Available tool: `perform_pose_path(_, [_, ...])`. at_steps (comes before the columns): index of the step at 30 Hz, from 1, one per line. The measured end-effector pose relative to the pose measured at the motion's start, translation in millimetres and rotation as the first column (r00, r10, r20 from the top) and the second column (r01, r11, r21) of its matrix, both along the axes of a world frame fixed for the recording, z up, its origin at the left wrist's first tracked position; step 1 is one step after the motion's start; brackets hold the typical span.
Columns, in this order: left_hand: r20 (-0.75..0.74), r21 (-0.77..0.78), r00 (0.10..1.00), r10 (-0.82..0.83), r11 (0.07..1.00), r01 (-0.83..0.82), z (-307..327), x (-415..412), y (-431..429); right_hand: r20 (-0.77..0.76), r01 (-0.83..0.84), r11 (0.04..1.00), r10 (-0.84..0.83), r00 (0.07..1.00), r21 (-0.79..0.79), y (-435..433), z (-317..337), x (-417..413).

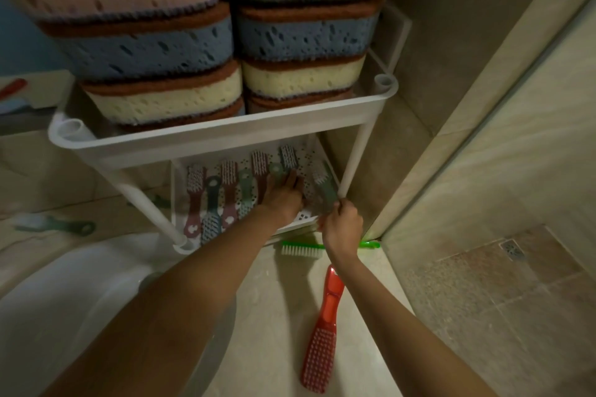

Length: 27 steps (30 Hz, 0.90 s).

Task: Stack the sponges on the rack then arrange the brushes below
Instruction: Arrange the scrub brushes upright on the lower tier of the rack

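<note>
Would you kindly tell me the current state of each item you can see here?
Stacked foam sponges: piled in two columns on the upper tier.
White plastic rack: upright, both tiers loaded.
Row of pink and teal brushes: lying flat on lower shelf.
Grey-green brush: at shelf's right, handle pinched by right hand.
Left hand: open, fingers resting on shelf brushes.
Red plastic brush: lying on floor.
Bright green brush: lying on floor.

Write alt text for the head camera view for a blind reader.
On the lower shelf of a white rack, the left hand rests on a row of brushes while the right hand pinches a grey-green brush at its right end. Sponges sit stacked on the upper shelf; a red brush and a green brush lie on the floor.
</note>
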<state>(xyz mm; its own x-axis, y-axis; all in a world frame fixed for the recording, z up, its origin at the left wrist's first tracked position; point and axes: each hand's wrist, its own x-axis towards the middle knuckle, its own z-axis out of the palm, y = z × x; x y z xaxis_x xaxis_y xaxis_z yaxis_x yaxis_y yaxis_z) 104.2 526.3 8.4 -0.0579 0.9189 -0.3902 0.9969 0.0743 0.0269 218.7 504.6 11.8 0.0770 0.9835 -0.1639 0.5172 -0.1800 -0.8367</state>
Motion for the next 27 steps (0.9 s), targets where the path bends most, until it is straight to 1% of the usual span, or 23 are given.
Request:
perform_pose_path(6, [0.066, 0.038, 0.995, 0.069, 0.997, -0.072, -0.2, -0.6, 2.1, -0.023, 0.008, 1.0, -0.008, 1.0, 0.002, -1.0, 0.1, 0.9])
perform_pose_path(8, [0.115, 0.057, 0.989, 0.095, 0.993, -0.102, 2.2, -0.1, 1.1, -0.026, 0.006, 1.0, -0.006, 1.0, 0.0, -2.5, 0.4, 0.4])
perform_pose_path(10, [0.186, 0.128, 0.974, 0.13, 0.98, -0.155, 6.2, -1.5, -0.6, -0.034, -0.005, 1.0, 0.005, 0.999, 0.0, -3.7, 1.1, 0.7])
perform_pose_path(12, [0.236, 0.239, 0.953, 0.19, 0.939, -0.246, 11.8, -7.3, -3.5, -0.053, -0.022, 1.0, 0.023, 0.998, 0.008, -4.6, 3.9, 1.8])
perform_pose_path(14, [0.328, 0.308, 0.925, 0.193, 0.903, -0.298, 21.7, -13.8, -9.4, -0.072, -0.058, 0.998, 0.059, 0.996, 0.023, -6.7, 10.0, 3.3])
perform_pose_path(15, [0.35, 0.329, 0.925, 0.148, 0.905, -0.27, 27.0, -16.8, -13.0, -0.085, -0.083, 0.996, 0.086, 0.993, 0.037, -8.2, 13.8, 3.7])
perform_pose_path(16, [0.331, 0.344, 0.939, 0.09, 0.915, -0.209, 32.3, -19.0, -16.9, -0.105, -0.109, 0.993, 0.114, 0.988, 0.055, -9.8, 18.1, 4.2])
perform_pose_path(18, [0.247, 0.369, 0.969, 0.007, 0.924, -0.101, 41.8, -22.0, -24.3, -0.149, -0.149, 0.985, 0.161, 0.976, 0.088, -12.3, 26.7, 4.0])
perform_pose_path(19, [0.227, 0.369, 0.974, 0.008, 0.925, -0.094, 45.0, -24.1, -28.0, -0.184, -0.157, 0.983, 0.171, 0.968, 0.09, -13.1, 31.9, 3.5])
perform_pose_path(20, [0.239, 0.363, 0.97, 0.032, 0.924, -0.12, 47.3, -26.4, -32.0, -0.237, -0.151, 0.986, 0.165, 0.957, 0.076, -12.9, 36.8, 2.4])
perform_pose_path(23, [0.416, 0.305, 0.904, 0.098, 0.922, -0.24, 55.2, -32.5, -45.1, -0.449, -0.084, 0.996, 0.069, 0.891, -0.015, -9.4, 54.3, -0.5])
perform_pose_path(25, [0.485, 0.269, 0.865, 0.125, 0.92, -0.284, 61.0, -33.3, -51.5, -0.558, -0.082, 0.993, 0.02, 0.829, -0.085, -6.1, 63.5, -3.2])
perform_pose_path(26, [0.543, 0.246, 0.823, 0.168, 0.905, -0.348, 63.9, -33.0, -52.9, -0.589, -0.094, 0.989, 0.007, 0.808, -0.117, -4.5, 66.0, -4.6])
perform_pose_path(27, [0.618, 0.218, 0.754, 0.224, 0.872, -0.438, 65.4, -32.4, -52.9, -0.601, -0.112, 0.983, 0.002, 0.799, -0.146, -2.9, 66.9, -6.4])
